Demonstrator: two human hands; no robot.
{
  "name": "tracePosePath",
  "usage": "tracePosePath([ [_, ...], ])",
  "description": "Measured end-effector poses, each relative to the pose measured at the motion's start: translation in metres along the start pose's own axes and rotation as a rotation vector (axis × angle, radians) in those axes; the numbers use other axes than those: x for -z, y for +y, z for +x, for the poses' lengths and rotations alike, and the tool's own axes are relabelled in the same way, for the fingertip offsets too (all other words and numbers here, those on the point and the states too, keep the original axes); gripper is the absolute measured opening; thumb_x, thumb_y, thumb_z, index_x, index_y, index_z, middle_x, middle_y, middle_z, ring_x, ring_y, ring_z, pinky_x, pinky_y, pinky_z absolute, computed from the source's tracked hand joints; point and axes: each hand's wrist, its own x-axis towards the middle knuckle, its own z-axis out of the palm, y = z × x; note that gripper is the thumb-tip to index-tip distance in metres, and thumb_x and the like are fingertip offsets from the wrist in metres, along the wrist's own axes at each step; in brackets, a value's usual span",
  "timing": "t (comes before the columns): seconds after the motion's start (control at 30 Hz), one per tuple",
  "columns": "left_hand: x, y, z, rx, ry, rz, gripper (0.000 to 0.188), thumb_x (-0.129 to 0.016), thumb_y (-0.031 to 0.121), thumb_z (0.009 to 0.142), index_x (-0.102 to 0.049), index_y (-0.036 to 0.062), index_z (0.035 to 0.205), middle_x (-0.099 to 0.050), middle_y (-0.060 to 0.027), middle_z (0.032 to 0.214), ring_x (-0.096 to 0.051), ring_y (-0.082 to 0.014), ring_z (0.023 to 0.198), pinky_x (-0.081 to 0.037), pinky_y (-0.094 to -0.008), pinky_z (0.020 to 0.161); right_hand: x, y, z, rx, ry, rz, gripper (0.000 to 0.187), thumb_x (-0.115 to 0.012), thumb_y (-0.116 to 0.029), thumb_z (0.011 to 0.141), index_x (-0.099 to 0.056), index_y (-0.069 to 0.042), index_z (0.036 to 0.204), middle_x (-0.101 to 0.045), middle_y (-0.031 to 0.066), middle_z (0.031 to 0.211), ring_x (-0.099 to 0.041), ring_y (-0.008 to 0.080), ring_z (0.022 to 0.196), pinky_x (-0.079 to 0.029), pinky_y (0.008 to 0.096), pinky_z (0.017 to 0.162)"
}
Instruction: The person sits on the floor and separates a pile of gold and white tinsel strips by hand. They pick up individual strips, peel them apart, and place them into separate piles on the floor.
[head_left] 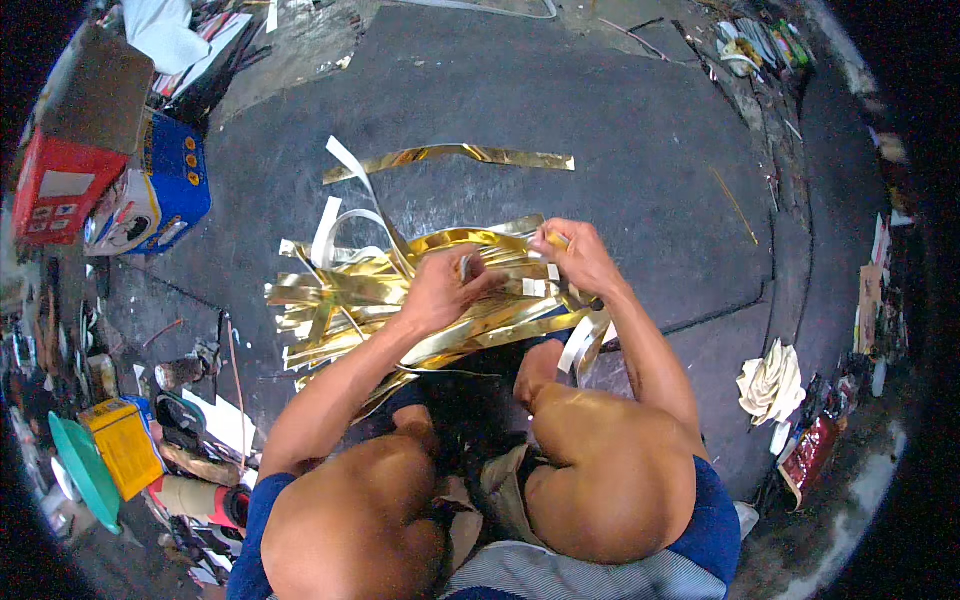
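Gold strips [470, 328] lie in a loose bundle toward the near edge of the dark floor sheet [480, 100]. The left hand [445, 287] is over the bundle, fingers curled; whether it grips anything cannot be told. The right hand [578, 258], at the bundle's right end, pinches a small yellow object [557, 240] of unclear kind. One separate strip [450, 154] lies nearer the sheet's far edge.
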Motion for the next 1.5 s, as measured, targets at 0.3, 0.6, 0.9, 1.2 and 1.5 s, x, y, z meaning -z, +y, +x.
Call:
tracePosePath([
  [0.3,0.044,0.058,-0.007,-0.136,-0.1,-0.008,0.018,-0.063,0.019,0.092,-0.058,0.0026,0.086,-0.057,-0.0011,0.072,-0.05,-0.0099,0.065,-0.042,-0.0302,0.055,-0.036,-0.057,-0.032,0.045,-0.147,1.075,0.017,-0.069,-0.021,0.085,-0.063,-0.009,0.096,-0.062,-0.0017,0.09,-0.054,0.0091,0.069,-0.042,0.0215,0.058],
  [0.6,0.266,-0.098,-0.062,0.135,0.845,-1.253,0.028,-0.048,0.028,0.091,-0.057,0.0028,0.086,-0.053,-0.002,0.066,-0.042,-0.0089,0.049,-0.037,-0.0239,0.042,0.151,0.153,-0.044,0.224,0.589,1.615,0.028,-0.047,-0.019,0.092,-0.053,0.004,0.108,-0.058,0.012,0.088,-0.051,0.0157,0.067,-0.041,0.0284,0.05],
  [0.9,0.301,-0.099,-0.107,0.212,1.276,-0.501,0.029,-0.052,0.029,0.091,-0.061,0.0011,0.094,-0.061,-0.0063,0.08,-0.059,-0.0146,0.062,-0.046,-0.0264,0.05,0.22,0.107,-0.054,-0.08,1.218,0.958,0.023,-0.052,-0.033,0.095,-0.049,-0.013,0.085,-0.041,-0.0035,0.063,-0.034,0.0063,0.048,-0.028,0.0225,0.04],
  [1.2,0.141,0.171,-0.013,-0.435,0.549,-0.292,0.019,-0.059,0.021,0.089,-0.061,0.0026,0.085,-0.058,-0.0052,0.082,-0.058,-0.0118,0.076,-0.048,-0.0263,0.065,0.015,-0.221,-0.004,0.687,0.207,-0.12,0.067,-0.085,-0.02,0.056,-0.058,-0.003,0.115,-0.055,0.0027,0.086,-0.052,0.0118,0.076,-0.043,0.028,0.07],
  [1.5,0.178,0.167,-0.033,-1.193,1.137,0.055,0.028,-0.059,0.014,0.084,-0.05,0.0001,0.108,-0.058,-0.0138,0.101,-0.058,-0.0264,0.089,-0.046,-0.0386,0.081,0.033,-0.353,0.008,0.675,0.412,0.228,0.034,-0.06,-0.029,0.092,-0.06,-0.002,0.112,-0.065,0.011,0.086,-0.065,0.0165,0.067,-0.054,0.0276,0.061],
])
